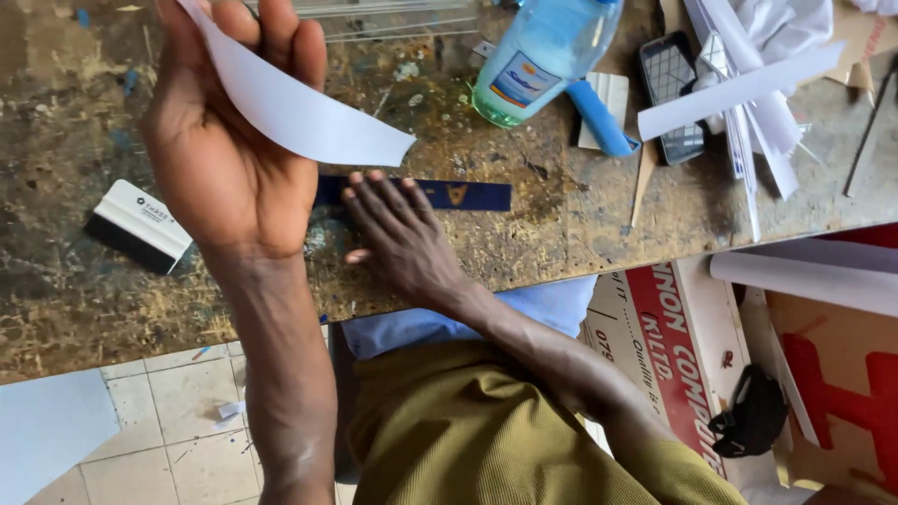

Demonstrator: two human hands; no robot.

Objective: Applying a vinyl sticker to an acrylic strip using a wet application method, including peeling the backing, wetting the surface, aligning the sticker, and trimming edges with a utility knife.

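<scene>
My left hand (229, 140) grips a white strip (299, 112); my right hand (398, 234) lies flat, open, on the blue ruler (468, 195); beyond the ruler a bottle (543, 56), top cut off, holds clear liquid.

- A white paper strip (299, 112) is curving through the upper left of the frame, running from the top edge down to a pointed, slightly ragged end near the centre, and is sitting lifted clear of the tabletop.
- A dark blue strip (458, 194) with a small gold mark is lying flat and level across the middle of the frame, its left part hidden.
</scene>
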